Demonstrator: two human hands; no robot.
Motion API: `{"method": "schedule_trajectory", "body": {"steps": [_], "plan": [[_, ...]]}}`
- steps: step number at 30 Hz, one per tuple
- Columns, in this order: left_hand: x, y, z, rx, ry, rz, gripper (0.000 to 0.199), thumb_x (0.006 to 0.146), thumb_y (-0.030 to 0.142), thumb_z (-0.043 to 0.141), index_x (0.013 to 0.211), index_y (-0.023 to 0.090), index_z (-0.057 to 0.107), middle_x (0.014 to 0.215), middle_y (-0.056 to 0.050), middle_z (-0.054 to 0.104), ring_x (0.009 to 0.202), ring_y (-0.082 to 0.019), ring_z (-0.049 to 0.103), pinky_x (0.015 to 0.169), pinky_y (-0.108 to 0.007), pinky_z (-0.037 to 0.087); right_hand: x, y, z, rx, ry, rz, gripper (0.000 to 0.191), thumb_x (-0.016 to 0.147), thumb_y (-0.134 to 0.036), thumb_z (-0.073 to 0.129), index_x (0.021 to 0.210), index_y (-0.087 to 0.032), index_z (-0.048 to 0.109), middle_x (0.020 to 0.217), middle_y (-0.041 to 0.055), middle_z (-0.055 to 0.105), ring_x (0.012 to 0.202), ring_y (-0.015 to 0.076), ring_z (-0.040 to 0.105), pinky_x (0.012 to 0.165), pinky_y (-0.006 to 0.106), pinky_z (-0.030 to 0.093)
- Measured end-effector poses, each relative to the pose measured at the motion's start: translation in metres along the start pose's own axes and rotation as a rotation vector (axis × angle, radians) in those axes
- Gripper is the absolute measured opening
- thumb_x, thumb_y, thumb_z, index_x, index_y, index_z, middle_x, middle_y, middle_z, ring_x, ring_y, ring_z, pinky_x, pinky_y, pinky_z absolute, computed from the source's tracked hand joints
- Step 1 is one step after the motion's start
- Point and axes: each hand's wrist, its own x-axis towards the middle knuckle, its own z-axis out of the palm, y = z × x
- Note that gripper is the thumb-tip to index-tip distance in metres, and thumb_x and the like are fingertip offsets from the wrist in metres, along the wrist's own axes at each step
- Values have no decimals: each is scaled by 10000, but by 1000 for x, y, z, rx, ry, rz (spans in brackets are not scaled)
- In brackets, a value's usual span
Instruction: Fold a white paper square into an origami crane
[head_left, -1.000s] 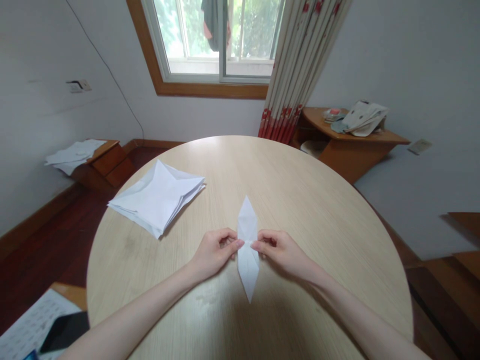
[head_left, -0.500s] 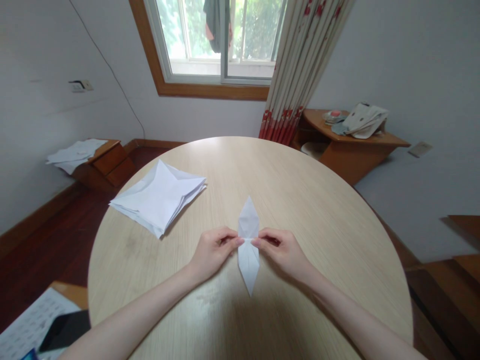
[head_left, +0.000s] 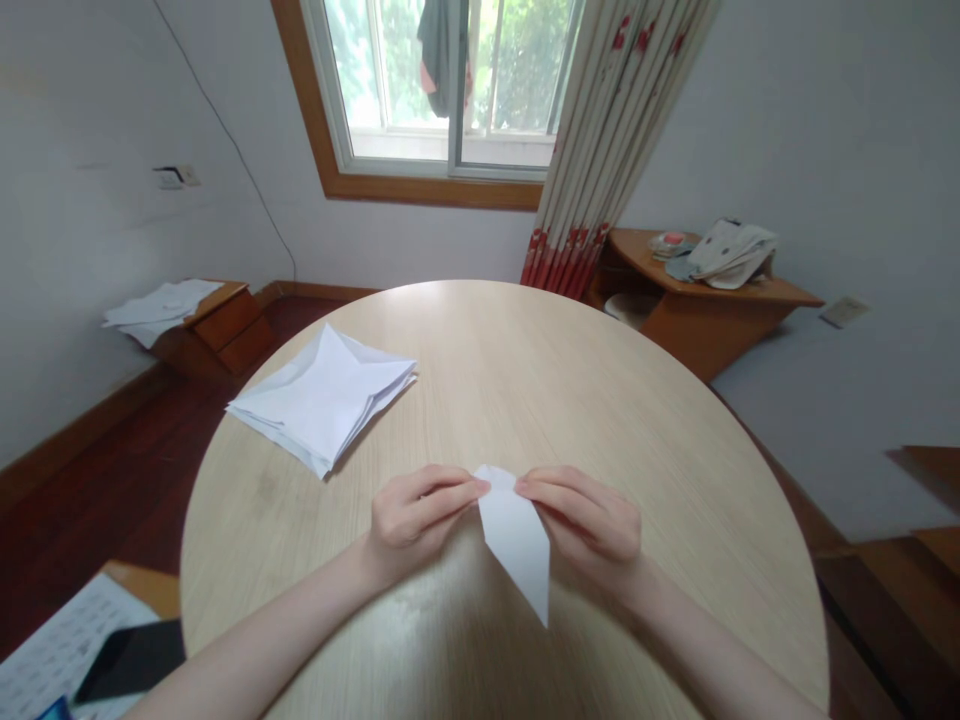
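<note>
A small piece of folded white paper point(head_left: 519, 548) is between my hands, over the near middle of the round table point(head_left: 600, 400). My left hand point(head_left: 420, 515) pinches its upper left edge between thumb and fingers. On the other side, my right hand point(head_left: 589, 510) pinches the upper right edge. The paper narrows to a point that hangs down toward me, slanting right. Its top end looks bent back, and the part behind is hidden.
A stack of creased white sheets point(head_left: 322, 395) lies at the table's left. At lower left, a black phone point(head_left: 131, 660) rests on a printed sheet. Beyond the table stand a small drawer cabinet point(head_left: 225, 325) and a corner shelf point(head_left: 697, 285) holding a cloth bag point(head_left: 735, 252).
The paper, earlier stretched flat with a point at each end, is now bent at the middle, its far point out of sight. Its near point has swung right. Both hands still grip it.
</note>
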Motion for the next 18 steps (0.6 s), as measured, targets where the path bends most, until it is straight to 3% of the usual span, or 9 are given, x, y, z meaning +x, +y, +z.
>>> {"method": "schedule_trajectory", "body": {"steps": [6, 12, 18], "plan": [[-6, -11, 1, 36, -68, 1, 189, 903, 138, 566, 1032, 201, 689, 937, -54, 728, 817, -123, 700, 731, -188, 561, -7, 13, 3, -34, -14, -19, 314, 863, -37, 500, 1029, -230, 685, 912, 59, 732, 826, 155, 701, 677, 245, 577], [-10, -27, 7, 21, -154, -15, 201, 926, 155, 523, 1037, 193, 686, 983, -73, 717, 873, -135, 692, 771, -214, 566, -17, 34, 9, -118, -110, -109, 327, 878, -33, 453, 1075, -190, 661, 963, 96, 727, 892, 162, 696, 745, 258, 582], [-14, -39, 13, 27, -267, -98, 210, 939, 193, 500, 1023, 200, 693, 992, -75, 698, 889, -139, 682, 776, -235, 564, -24, 48, 19, -115, -192, -48, 329, 906, -71, 411, 1086, -206, 651, 992, 83, 710, 900, 154, 683, 746, 255, 569]]}}
